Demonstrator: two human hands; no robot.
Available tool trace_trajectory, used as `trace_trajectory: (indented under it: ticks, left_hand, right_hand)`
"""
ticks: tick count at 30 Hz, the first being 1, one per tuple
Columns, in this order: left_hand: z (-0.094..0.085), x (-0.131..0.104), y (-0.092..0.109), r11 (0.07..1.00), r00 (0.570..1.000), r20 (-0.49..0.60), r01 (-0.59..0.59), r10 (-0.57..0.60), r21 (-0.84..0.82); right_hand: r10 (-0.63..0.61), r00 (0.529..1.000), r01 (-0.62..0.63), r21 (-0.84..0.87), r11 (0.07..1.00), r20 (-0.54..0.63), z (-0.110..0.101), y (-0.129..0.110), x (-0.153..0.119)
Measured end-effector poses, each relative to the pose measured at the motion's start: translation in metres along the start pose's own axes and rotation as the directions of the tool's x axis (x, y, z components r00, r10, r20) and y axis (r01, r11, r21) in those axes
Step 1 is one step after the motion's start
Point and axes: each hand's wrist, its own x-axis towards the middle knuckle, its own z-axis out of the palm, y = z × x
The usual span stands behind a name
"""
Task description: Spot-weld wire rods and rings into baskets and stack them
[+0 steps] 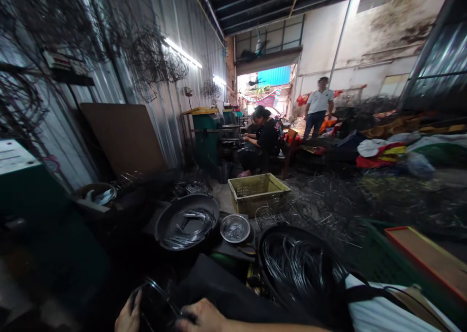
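Observation:
At the bottom edge my left hand [128, 313] is closed around bent metal wire [157, 289], which shines against the dark background. To its right my right hand [202, 314] has curled fingers with darkened tips. They close at the lower end of the same wire, and shadow hides part of the grip. Beyond the hands sits a wide black pan [162, 237] with bent wire pieces [195, 227] in it. A small metal bowl [223, 235] beside it contains short metal pieces. On the right, a large black basin [264, 235] holds long loops of wire [292, 261].
A yellow plastic crate [255, 204] stands ahead on the floor. At left is a green machine [40, 225]; at right, a green crate [386, 259] with a red-edged board [430, 259]. A seated person [268, 137] works ahead; another person [320, 101] stands farther back.

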Motion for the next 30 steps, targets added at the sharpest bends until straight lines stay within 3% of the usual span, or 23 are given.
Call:
trace_trajectory:
  ticks: [3, 7, 10, 14, 18, 30]
  left_hand:
    - [-0.005, -0.003, 0.006, 0.991, 0.987, 0.122, 0.114, -0.105, -0.073]
    - [-0.009, -0.01, 0.015, 0.982, 0.981, 0.147, 0.145, -0.127, -0.119]
    - [-0.008, -0.014, 0.017, 0.986, 0.983, 0.141, 0.132, -0.117, -0.099]
    - [-0.007, -0.014, 0.017, 0.991, 0.988, 0.141, 0.079, -0.063, -0.106]
    - [-0.007, -0.015, 0.018, 0.99, 0.995, 0.099, 0.015, -0.001, -0.141]
    - [-0.006, -0.012, 0.013, 0.98, 0.995, 0.076, 0.081, -0.068, -0.184]
  right_hand:
    - [0.014, 1.0, -0.013, 0.062, 0.998, -0.018, -0.003, -0.004, -0.005]
    - [-0.006, 0.999, 0.012, 0.16, 0.987, -0.038, -0.01, -0.01, -0.01]
    - [0.019, 1.0, -0.014, 0.266, 0.964, -0.017, -0.015, -0.011, -0.01]
    - [-0.006, 0.995, -0.032, 0.385, 0.923, 0.098, -0.022, -0.008, -0.008]
    - [-0.038, 0.981, -0.045, 0.412, 0.91, 0.191, -0.026, -0.005, -0.009]
    - [-0.085, 0.987, 0.019, 0.432, 0.902, 0.134, -0.02, -0.001, -0.009]
